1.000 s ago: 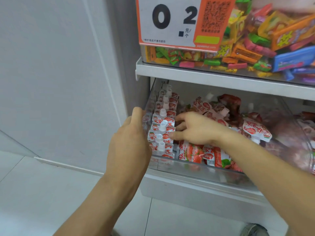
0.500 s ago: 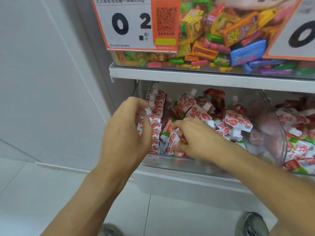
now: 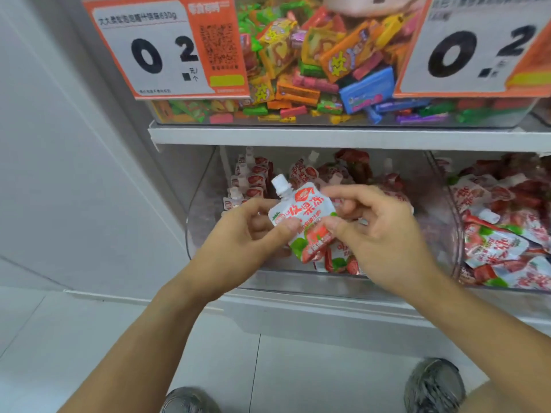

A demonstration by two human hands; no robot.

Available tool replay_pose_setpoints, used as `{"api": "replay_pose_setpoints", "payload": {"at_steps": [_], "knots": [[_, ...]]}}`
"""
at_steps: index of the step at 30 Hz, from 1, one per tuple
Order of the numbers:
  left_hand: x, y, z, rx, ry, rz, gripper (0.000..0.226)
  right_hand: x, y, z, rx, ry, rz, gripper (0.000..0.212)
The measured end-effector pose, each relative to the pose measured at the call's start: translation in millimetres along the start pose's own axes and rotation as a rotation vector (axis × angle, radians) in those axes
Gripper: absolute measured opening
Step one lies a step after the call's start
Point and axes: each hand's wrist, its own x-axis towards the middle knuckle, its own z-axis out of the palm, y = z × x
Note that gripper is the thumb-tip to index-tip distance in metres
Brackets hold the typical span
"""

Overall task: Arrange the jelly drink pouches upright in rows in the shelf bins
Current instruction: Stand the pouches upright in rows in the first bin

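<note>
A white and red jelly drink pouch (image 3: 301, 216) with a white spout is lifted in front of the clear shelf bin (image 3: 202, 234), tilted with its spout up and left. My left hand (image 3: 238, 242) pinches its left edge and my right hand (image 3: 378, 234) pinches its right side. Behind them, a row of upright pouches (image 3: 247, 180) lines the bin's left wall. Loose pouches (image 3: 351, 171) lie jumbled across the rest of the bin.
A second clear bin (image 3: 507, 234) of jumbled pouches sits to the right. The upper shelf (image 3: 328, 135) carries a bin of coloured candy (image 3: 313, 70) with two price signs. A white wall (image 3: 74, 144) stands to the left; my shoes (image 3: 432, 386) show on the tiled floor.
Both hands came out of the bin toward me, lifting one pouch clear of the pile. The camera has shifted, so the right bin shows more.
</note>
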Motion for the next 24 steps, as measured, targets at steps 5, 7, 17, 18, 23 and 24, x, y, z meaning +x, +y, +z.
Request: {"api": "replay_pose_setpoints", "payload": {"at_steps": [5, 7, 17, 18, 23, 24], "knots": [[3.5, -2.3, -6.3, -0.021, -0.030, 0.153, 0.031, 11.8, -0.1, -9.8, -0.192, -0.154, -0.209, 0.027], [5.0, -2.5, -12.0, -0.007, -0.057, 0.183, 0.038, 15.8, -0.3, -13.9, -0.166, -0.194, -0.153, 0.031], [-2.1, -9.0, -8.5, 0.274, 0.019, 0.229, 0.027, 21.6, 4.1, -56.0, -0.822, -0.451, -0.146, 0.061], [-3.2, -8.8, -7.6, 0.306, 0.034, 0.227, 0.026, 22.8, 6.9, -56.3, -0.932, -0.531, -0.112, 0.073], [0.7, -13.5, -4.7, 0.442, 0.167, 0.154, 0.021, 19.9, 6.8, -52.8, -1.044, -0.671, -0.011, 0.092], [1.3, -13.9, -4.1, 0.461, 0.198, 0.141, 0.021, 19.1, 5.6, -55.0, -1.032, -0.673, 0.012, 0.095]]}}
